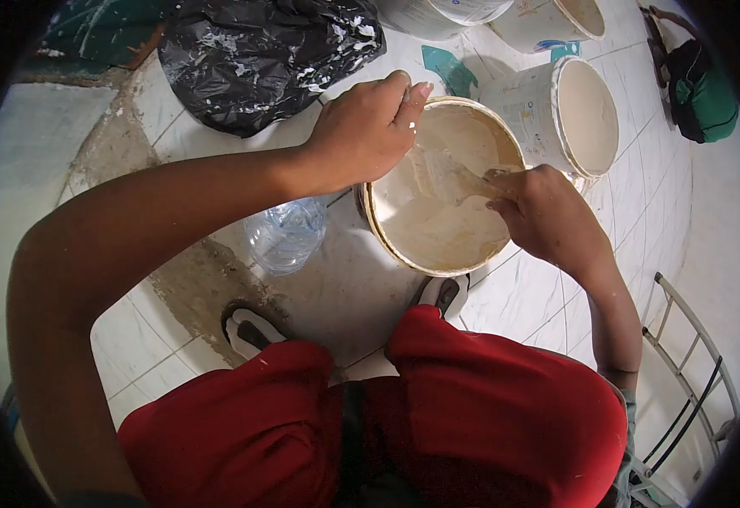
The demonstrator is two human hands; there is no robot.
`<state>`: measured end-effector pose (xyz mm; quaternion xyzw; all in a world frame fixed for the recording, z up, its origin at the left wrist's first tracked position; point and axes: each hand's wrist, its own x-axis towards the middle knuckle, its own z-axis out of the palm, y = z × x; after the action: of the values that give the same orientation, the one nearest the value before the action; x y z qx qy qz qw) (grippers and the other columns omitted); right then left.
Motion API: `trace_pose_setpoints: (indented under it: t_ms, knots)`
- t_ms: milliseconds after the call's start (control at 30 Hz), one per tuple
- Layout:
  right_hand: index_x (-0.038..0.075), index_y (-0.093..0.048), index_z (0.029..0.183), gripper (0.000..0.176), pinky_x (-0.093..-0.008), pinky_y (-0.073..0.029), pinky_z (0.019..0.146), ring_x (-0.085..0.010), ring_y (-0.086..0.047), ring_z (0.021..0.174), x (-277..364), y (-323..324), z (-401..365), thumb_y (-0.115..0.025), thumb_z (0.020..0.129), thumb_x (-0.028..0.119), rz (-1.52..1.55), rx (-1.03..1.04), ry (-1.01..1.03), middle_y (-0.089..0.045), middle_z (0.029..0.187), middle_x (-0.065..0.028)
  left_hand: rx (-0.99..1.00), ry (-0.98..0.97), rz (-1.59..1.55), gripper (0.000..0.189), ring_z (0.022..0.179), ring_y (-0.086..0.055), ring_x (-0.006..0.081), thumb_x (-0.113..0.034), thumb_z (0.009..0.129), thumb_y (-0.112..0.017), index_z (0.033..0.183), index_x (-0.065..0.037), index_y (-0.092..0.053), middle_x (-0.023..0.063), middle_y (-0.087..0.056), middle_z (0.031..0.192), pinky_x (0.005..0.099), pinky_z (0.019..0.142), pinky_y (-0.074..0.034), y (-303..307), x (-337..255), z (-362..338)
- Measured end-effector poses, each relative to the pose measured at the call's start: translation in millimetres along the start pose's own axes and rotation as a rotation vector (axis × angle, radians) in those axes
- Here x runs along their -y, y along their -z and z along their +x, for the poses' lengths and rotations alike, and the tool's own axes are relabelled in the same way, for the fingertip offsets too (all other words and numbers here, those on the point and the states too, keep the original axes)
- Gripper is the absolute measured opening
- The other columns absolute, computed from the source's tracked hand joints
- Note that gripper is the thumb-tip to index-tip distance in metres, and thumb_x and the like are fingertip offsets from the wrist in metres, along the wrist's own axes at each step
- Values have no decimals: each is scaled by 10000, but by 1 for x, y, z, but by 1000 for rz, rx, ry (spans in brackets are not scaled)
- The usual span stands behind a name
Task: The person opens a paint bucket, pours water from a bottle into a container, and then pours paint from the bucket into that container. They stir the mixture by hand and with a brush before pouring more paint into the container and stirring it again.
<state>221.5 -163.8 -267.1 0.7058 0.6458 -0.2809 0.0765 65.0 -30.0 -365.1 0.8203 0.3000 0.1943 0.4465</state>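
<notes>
A round bucket [376,222] of cream-coloured paste stands on the floor in front of me, its rim smeared. My right hand [547,207] is closed round the handle of a putty knife [442,176], whose paste-coated broad end lies over the paste inside the bucket. At the bucket's far left rim, my left hand [368,127] is closed on the edge, with a white fleck on a finger; its palm side is hidden. Just left of the bucket is a clear plastic bottle [287,237], partly covered by my left forearm.
Several other white buckets stand beyond, one with pale paste [588,117] close on the right. A spattered black plastic bag [260,63] lies at the far left. A metal frame [683,364] stands at right, a green-and-black item [704,97] at upper right.
</notes>
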Motion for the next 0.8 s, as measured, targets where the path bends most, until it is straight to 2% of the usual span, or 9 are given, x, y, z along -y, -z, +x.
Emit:
trace_pose_setpoints:
  t_ms: [100, 167, 267, 400, 533, 600, 733, 800]
  knots:
    - [-7, -621, 784, 95, -407, -496, 632, -347, -608, 681, 0, -4, -2, -593, 721, 57, 54, -29, -6, -593, 694, -210, 4, 19, 0, 310, 562, -469, 413, -259, 945, -384, 816, 13, -460, 224, -481, 583, 446, 535, -362, 1, -2, -1]
    - [-3, -637, 790, 94, -397, -506, 594, -331, -617, 656, 2, -14, 8, -586, 725, 43, -242, 6, 106, -593, 688, -199, 9, 26, 5, 311, 571, -472, 415, -260, 945, -384, 820, 14, -460, 224, -483, 588, 445, 537, -363, 1, -2, 0]
    - [15, -651, 763, 86, -367, -520, 562, -292, -636, 653, 16, -33, 25, -580, 716, 25, -332, -117, 153, -601, 688, -175, 19, 29, -26, 307, 598, -479, 422, -257, 944, -387, 827, 17, -465, 229, -491, 607, 448, 547, -366, 1, -3, 0]
    - [42, -657, 717, 78, -332, -532, 575, -261, -655, 684, 14, -63, 50, -584, 694, 27, -509, -59, 261, -629, 721, -141, 10, 9, -12, 297, 631, -485, 429, -247, 941, -392, 834, 18, -474, 234, -504, 640, 450, 564, -371, 1, -2, 0]
    - [29, -656, 717, 81, -348, -534, 595, -276, -651, 679, 18, -50, 56, -578, 695, 21, -446, 90, 417, -634, 723, -153, 8, -1, -11, 289, 655, -496, 431, -240, 938, -396, 836, 16, -482, 237, -511, 658, 451, 575, -377, 2, -2, -1]
    - [-21, -630, 641, 61, -380, -519, 569, -319, -625, 601, 19, -50, 56, -571, 625, -20, -337, 180, 494, -609, 657, -186, 15, 0, -15, 289, 650, -497, 431, -239, 938, -396, 837, 18, -481, 239, -510, 651, 451, 572, -379, 2, -2, 0]
    - [-25, -637, 681, 86, -385, -517, 608, -330, -627, 660, 22, -50, 56, -592, 611, -3, -309, 268, 440, -617, 717, -198, 9, -12, -7, 294, 618, -491, 431, -239, 941, -392, 840, 23, -478, 245, -498, 624, 449, 557, -377, 2, -2, 0]
    - [-18, -636, 704, 98, -397, -504, 644, -328, -624, 714, 19, -44, 58, -613, 619, 26, -179, 300, 424, -616, 737, -196, 9, -12, 10, 292, 612, -491, 430, -237, 940, -394, 840, 24, -478, 246, -494, 616, 448, 553, -376, 2, -2, 0]
